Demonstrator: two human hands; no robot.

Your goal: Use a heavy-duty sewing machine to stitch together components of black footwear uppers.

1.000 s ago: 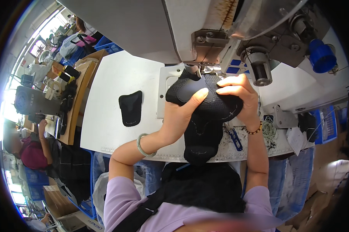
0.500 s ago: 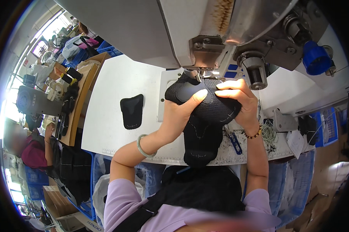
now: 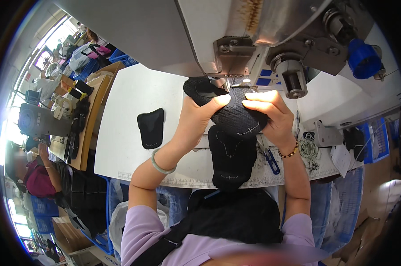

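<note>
A black mesh fabric piece (image 3: 239,116) lies under the needle area (image 3: 228,84) of a sewing machine (image 3: 233,53). My left hand (image 3: 195,119) grips its left side, thumb pressed on top and the other fingers hidden beneath. On its right side, my right hand (image 3: 278,116) has thumb and fingers closed on the fabric, fingertips close to the needle. Nearer to me, black padded pieces (image 3: 230,157) with white stitch marks lie at the table's front edge, partly covered by the mesh piece. Another black piece (image 3: 151,128) rests alone to the left.
Blue-handled thread snips (image 3: 271,161) lie right of the padded pieces, near a coil of pale cord (image 3: 308,147) and dark scraps. A metal cylinder fitting (image 3: 293,79) hangs from the machine at right. At far left, another person (image 3: 40,177) sits by a wooden table (image 3: 94,122).
The mesh piece has turned and shifted slightly left under the needle, bringing its white stitch mark lower and nearer the middle. Both hands have moved a little left and away from me with it.
</note>
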